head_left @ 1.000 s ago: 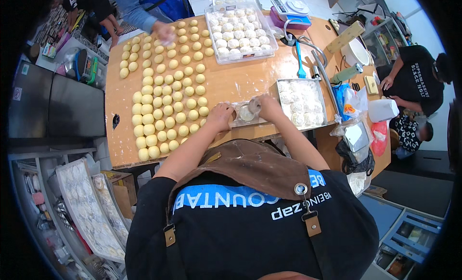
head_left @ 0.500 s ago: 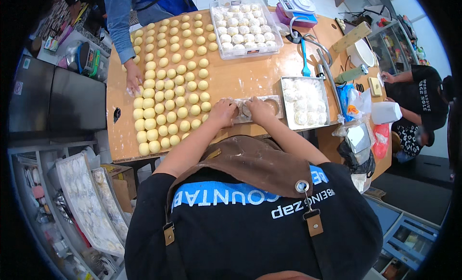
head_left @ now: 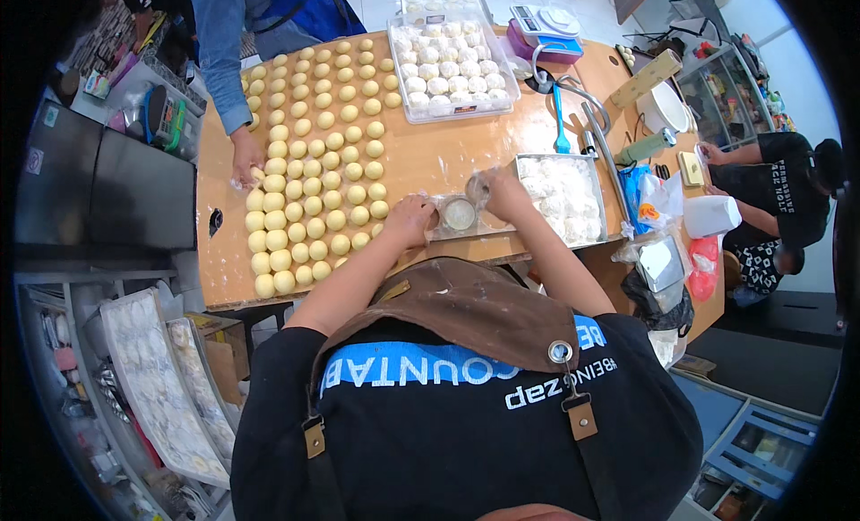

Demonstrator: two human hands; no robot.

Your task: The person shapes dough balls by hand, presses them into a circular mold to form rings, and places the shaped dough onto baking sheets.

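In front of me on the table lies a wooden mould board (head_left: 492, 222) with round hollows. A pale, clear-rimmed round (head_left: 460, 214) shows in its middle. My left hand (head_left: 412, 221) is closed around the board's left end. My right hand (head_left: 503, 197) is raised slightly over the right part of the board, fingers closed on a small round brownish piece (head_left: 478, 189) whose kind I cannot make out. Rows of yellow dough balls (head_left: 315, 189) stand left of my left hand. Beside my right hand is a metal tray (head_left: 598, 176) of white floured pieces.
A co-worker's hand (head_left: 246, 158) touches the dough balls at the far left. A plastic box (head_left: 463, 115) of white balls stands at the back, near a kitchen scale (head_left: 546, 22) and a blue brush (head_left: 562, 118). Another person (head_left: 779, 185) works at right.
My right hand has lifted from the board and moved slightly right with the round piece, uncovering the round in the middle. The left hand stays at the board's left end.
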